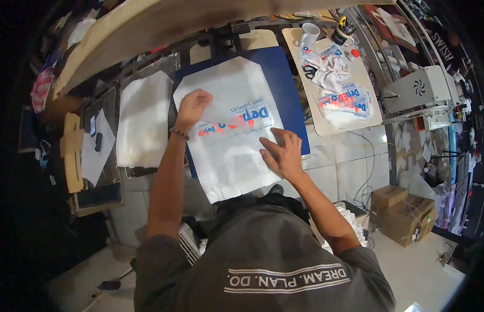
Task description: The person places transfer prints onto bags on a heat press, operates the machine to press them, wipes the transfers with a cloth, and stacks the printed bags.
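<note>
A white sheet (pixel 237 166) with cut corners lies on a dark blue board (pixel 291 99) in front of me. On its middle is a clear plastic film (pixel 237 120) printed in blue and red. My left hand (pixel 195 105), with a beaded bracelet on its wrist, has its fingers curled together at the film's upper left corner and appears to pinch it. The fingertips partly hide that edge. Over the right side of the sheet, my right hand (pixel 285 152) has its fingers spread, with the fingertips by the film's lower right edge.
Left stand platens with a white sheet (pixel 143 117) and a phone (pixel 93 125). At right, a cream platen (pixel 325 122) bears a mug (pixel 309 35), scissors (pixel 309 72), a cloth (pixel 331 72) and printed film. A beige beam crosses above; boxes (pixel 403 214) sit on the floor.
</note>
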`<state>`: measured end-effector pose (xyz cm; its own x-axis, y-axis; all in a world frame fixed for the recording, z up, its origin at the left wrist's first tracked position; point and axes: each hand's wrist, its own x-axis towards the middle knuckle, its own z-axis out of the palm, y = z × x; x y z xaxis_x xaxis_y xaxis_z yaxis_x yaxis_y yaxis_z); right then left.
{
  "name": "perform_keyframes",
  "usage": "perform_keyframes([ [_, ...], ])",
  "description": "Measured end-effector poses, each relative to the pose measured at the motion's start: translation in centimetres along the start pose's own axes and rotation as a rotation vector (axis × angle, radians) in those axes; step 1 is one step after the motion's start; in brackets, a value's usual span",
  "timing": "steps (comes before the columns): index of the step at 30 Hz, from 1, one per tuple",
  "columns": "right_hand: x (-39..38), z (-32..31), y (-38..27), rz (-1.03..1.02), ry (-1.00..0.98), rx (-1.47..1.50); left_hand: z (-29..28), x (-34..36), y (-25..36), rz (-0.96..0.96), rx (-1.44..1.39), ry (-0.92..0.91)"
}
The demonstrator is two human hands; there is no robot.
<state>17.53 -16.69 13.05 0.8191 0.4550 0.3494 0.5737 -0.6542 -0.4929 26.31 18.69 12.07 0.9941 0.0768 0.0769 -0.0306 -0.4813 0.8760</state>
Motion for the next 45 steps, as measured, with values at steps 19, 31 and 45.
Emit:
perform_keyframes([
  [19, 0.2, -0.3, 0.2, 0.027, 0.025, 0.009, -1.0, 6.1, -2.5, 0.078, 0.146, 0.28],
  [31, 7.3, 1.4, 2.6, 0.356, 0.18, 0.077, -15.1, -15.7, 1.8, -0.572, 0.168, -0.011],
  [45, -9.7, -9.8, 6.9, 0.559, 0.81, 0.476, 9.4, -26.2, -0.4, -0.888, -0.342, -0.883],
])
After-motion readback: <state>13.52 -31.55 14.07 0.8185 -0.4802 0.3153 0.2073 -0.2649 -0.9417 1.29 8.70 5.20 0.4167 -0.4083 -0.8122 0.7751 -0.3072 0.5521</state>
